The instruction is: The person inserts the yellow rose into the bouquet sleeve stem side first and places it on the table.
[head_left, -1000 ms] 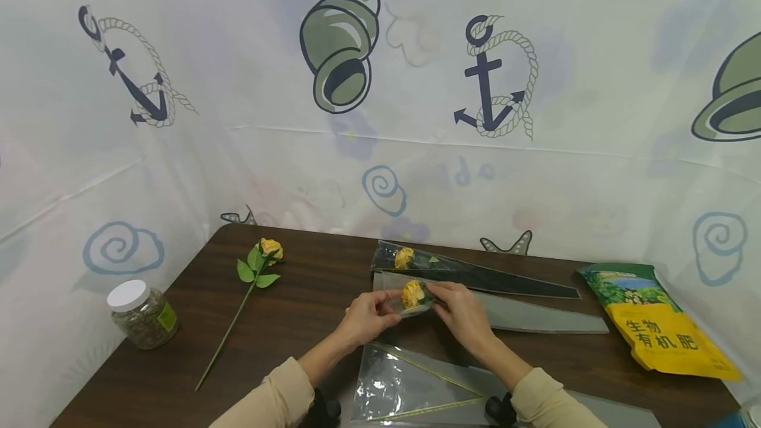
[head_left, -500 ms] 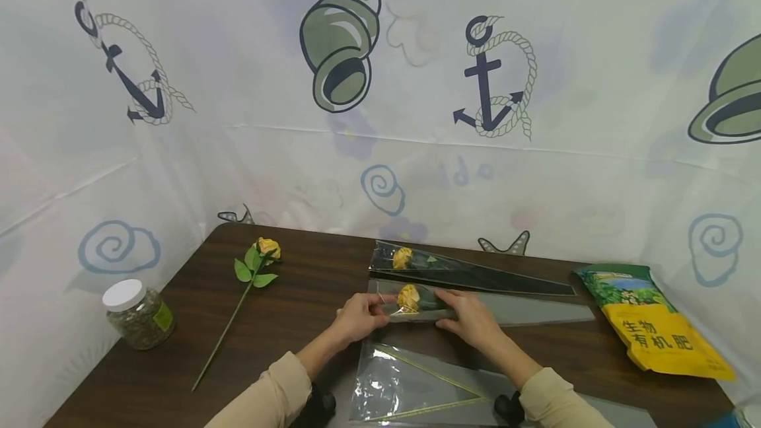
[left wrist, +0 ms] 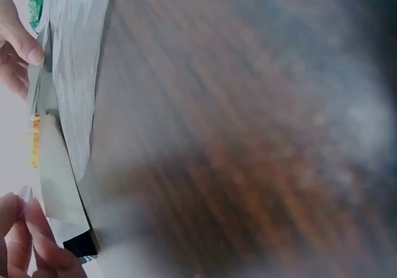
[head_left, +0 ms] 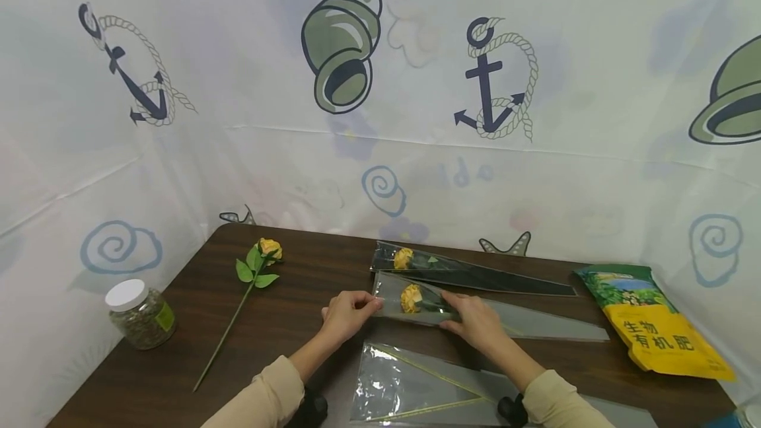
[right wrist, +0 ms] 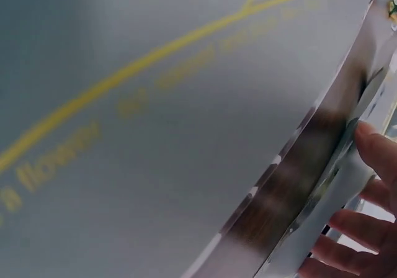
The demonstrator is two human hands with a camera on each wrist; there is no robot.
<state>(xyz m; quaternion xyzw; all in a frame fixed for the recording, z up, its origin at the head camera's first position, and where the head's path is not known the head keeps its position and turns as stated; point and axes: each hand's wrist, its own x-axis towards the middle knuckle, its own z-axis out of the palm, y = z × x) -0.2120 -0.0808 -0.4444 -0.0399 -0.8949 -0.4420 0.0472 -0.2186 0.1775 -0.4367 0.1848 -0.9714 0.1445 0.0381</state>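
- pinched the blunt end of the middle sleeve between thumb and fingertips of the left hand.
- enclosed a yellow rose under clear film in that sleeve, between the two hands, head toward the blunt end but short of the edge.
- held the same sleeve farther along, just past the rose's head, with the right hand: thumb at the near edge, other fingers somewhat spread.
- ran roughly alongside the upper sleeve, similarly filled, on its near side.
- left unclear, in both wrist views, any full contact with the table.
- suggested, as the step in hand, the straightening and laying down of a filled sleeve.
- called next, by judgement, for smoothing the film without crushing the petals, squaring the blunt end, then freeing the hands one after the other.
- left probably for afterwards the loose rose, well apart on the left and bare of wrapping, and the flat sleeve with gold lines, on the near side, with no flower visible inside.
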